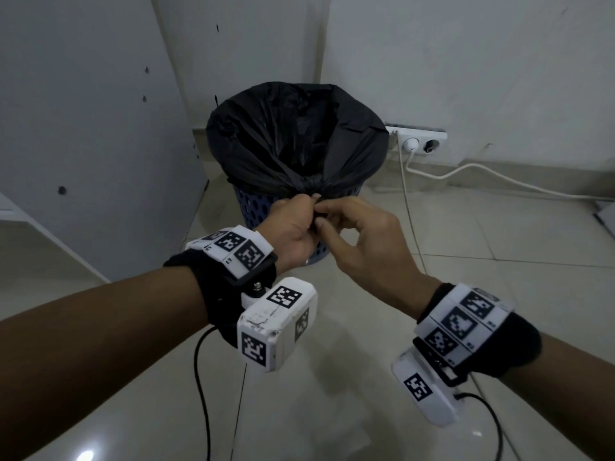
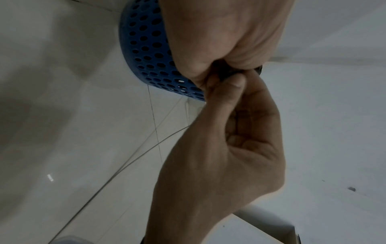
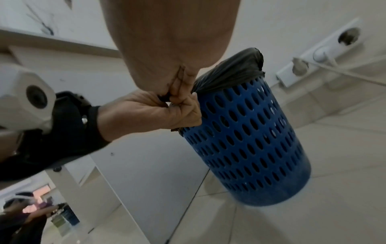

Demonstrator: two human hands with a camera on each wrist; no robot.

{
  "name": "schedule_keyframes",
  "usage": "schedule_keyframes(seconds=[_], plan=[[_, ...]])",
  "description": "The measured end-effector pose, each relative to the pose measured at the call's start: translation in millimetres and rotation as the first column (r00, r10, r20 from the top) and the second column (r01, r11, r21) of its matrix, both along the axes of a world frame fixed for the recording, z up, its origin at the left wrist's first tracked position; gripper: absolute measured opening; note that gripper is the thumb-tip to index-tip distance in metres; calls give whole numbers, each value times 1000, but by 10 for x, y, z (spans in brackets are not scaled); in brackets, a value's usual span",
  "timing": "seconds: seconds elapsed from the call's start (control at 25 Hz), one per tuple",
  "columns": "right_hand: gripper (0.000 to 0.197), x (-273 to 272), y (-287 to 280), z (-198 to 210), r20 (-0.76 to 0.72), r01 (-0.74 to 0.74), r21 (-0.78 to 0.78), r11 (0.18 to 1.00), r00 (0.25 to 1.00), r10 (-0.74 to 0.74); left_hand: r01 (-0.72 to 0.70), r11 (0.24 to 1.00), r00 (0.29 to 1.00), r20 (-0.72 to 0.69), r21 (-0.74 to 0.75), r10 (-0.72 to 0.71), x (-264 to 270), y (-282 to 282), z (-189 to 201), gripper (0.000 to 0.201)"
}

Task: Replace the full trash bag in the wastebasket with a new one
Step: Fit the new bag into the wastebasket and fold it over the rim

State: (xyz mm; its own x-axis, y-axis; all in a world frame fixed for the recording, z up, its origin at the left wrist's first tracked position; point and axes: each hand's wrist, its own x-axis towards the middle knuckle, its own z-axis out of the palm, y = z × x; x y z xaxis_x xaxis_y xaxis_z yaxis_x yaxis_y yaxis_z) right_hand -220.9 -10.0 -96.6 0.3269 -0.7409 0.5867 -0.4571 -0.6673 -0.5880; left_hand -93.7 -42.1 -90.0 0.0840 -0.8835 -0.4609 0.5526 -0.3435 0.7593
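A blue perforated wastebasket (image 1: 256,211) stands on the tiled floor in the corner. A black trash bag (image 1: 293,134) lines it, folded over the rim and gathered into a twisted bunch (image 1: 309,191) at the near edge. My left hand (image 1: 309,207) pinches that bunch from the left. From the right, my right hand (image 1: 324,216) pinches the same black plastic, fingertips touching the left's. In the right wrist view the bag (image 3: 229,71) stretches from the basket (image 3: 250,140) to both hands. The bag's inside is dark, so its contents are hidden.
A white power strip (image 1: 416,141) with a plug sits low on the wall right of the basket, and its white cable (image 1: 482,171) trails across the floor. A white cabinet panel (image 1: 83,128) stands close on the left. Pale floor tiles (image 1: 332,410) spread in front.
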Motion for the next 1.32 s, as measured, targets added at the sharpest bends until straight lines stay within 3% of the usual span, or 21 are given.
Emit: schedule_keyframes(seconds=[0.08,0.2,0.32,0.44,0.76,0.92,1.08,1.2,1.32], plan=[[27,-26,-29,-34,-75,-24,-98,995,997,17,13,1000,999,36,-1,-13,-6,30,53,30],[19,-35,-150,-66,-67,-32,-129,991,997,24,18,999,1000,3,-28,-18,-16,27,96,30],[13,-40,-175,-73,-70,-52,-54,997,996,48,43,999,999,15,-29,-42,5,31,83,29],[7,-87,-182,-19,-112,-41,11,999,993,42,92,995,993,72,-40,-89,53,31,35,15],[18,-74,-263,116,-269,68,168,983,963,-20,138,986,988,89,-95,-129,139,50,20,12],[20,-56,-271,168,-206,92,291,952,978,-31,146,984,989,55,-99,-141,151,46,11,18],[15,-36,-248,210,114,-19,530,848,992,-49,156,983,987,50,-101,-152,161,50,-4,20],[17,-58,-286,224,307,-134,578,805,950,-63,170,982,983,87,-88,-162,173,68,-22,12],[3,-42,-306,161,184,-56,426,903,982,-27,164,982,985,72,-89,-158,173,61,-15,14]])
